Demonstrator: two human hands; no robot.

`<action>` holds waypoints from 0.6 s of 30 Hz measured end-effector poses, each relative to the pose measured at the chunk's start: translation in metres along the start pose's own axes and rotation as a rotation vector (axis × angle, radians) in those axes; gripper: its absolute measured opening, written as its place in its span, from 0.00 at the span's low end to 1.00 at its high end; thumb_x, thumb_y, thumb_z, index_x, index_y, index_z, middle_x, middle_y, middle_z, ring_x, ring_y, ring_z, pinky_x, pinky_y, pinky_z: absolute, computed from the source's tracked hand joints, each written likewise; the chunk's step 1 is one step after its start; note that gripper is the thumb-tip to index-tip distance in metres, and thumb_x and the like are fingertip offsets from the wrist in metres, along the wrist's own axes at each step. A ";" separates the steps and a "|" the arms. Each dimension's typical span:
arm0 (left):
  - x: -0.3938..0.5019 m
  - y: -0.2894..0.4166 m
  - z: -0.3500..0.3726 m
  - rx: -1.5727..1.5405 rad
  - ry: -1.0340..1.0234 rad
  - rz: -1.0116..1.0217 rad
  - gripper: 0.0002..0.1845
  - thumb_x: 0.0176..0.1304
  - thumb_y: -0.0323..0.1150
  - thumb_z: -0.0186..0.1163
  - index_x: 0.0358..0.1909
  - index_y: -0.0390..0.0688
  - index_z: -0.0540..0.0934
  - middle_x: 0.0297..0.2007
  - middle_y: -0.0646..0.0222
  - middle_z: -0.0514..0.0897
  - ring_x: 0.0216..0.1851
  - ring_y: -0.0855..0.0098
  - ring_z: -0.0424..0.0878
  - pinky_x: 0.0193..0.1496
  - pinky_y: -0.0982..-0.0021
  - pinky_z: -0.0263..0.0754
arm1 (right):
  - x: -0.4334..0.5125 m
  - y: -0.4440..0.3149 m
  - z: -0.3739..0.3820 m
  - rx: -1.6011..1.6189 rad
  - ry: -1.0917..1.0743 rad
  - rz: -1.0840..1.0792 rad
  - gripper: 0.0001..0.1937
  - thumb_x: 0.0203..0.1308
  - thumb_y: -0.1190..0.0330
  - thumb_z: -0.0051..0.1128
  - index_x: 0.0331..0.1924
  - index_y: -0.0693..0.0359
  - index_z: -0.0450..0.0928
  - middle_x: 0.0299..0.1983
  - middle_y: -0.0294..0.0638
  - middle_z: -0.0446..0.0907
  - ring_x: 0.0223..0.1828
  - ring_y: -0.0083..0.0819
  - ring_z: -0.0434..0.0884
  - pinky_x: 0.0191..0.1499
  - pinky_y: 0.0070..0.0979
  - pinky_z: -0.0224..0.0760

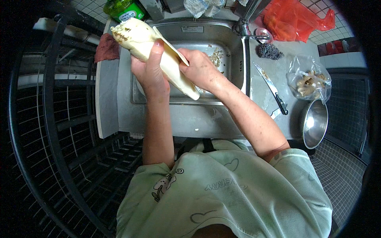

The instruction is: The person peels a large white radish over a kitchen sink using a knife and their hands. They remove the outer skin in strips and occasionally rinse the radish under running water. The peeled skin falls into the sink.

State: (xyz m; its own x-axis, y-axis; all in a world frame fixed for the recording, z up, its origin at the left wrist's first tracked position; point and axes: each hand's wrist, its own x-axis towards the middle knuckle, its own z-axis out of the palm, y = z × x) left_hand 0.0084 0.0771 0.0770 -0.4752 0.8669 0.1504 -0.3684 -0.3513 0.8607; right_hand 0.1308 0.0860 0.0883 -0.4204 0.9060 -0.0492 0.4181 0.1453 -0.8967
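Note:
A long pale bamboo shoot [140,44] lies slantwise in the air over the steel sink [178,32], its rough, browned cut end at the upper left. My left hand [153,68] is wrapped around its middle, thumb on top. With my right hand [198,67] I grip a loosened outer sheath [169,46] that stands away from the shoot's side; the fingertips are partly hidden. Brownish scraps [216,58] lie on the sink floor. To the right on the counter rests a kitchen knife [271,86] with a black handle and residue on its blade.
Right of the sink are a dark scouring pad [269,51], a red plastic bag [285,20], a clear bag [309,81] with brownish pieces and a steel bowl [315,125] at the counter's edge. The faucet [244,29] stands behind. A reddish cloth [107,49] and green bottle [125,10] are left.

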 end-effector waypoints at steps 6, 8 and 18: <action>0.001 -0.004 -0.010 -0.005 -0.042 -0.002 0.23 0.55 0.28 0.64 0.52 0.33 0.70 0.45 0.64 0.78 0.45 0.73 0.78 0.51 0.72 0.73 | 0.003 0.004 -0.003 -0.078 -0.038 -0.043 0.12 0.57 0.72 0.51 0.44 0.65 0.78 0.35 0.53 0.83 0.39 0.45 0.84 0.45 0.35 0.74; 0.000 -0.004 -0.011 0.025 -0.040 0.014 0.23 0.57 0.30 0.62 0.53 0.32 0.69 0.44 0.62 0.78 0.44 0.70 0.78 0.50 0.70 0.74 | 0.004 0.006 -0.002 -0.081 -0.027 -0.061 0.11 0.57 0.71 0.51 0.43 0.65 0.78 0.35 0.53 0.83 0.38 0.44 0.84 0.44 0.35 0.75; -0.004 0.012 0.001 0.014 -0.042 -0.017 0.27 0.59 0.33 0.62 0.55 0.29 0.67 0.45 0.53 0.78 0.42 0.67 0.80 0.48 0.68 0.78 | 0.008 0.012 -0.002 0.267 0.002 0.093 0.13 0.53 0.71 0.54 0.43 0.64 0.80 0.33 0.51 0.83 0.38 0.38 0.84 0.46 0.31 0.74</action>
State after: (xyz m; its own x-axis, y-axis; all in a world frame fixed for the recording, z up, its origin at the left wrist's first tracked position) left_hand 0.0063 0.0701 0.0872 -0.4349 0.8870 0.1554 -0.3646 -0.3313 0.8703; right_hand 0.1344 0.0954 0.0783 -0.3879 0.9115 -0.1364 0.2282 -0.0484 -0.9724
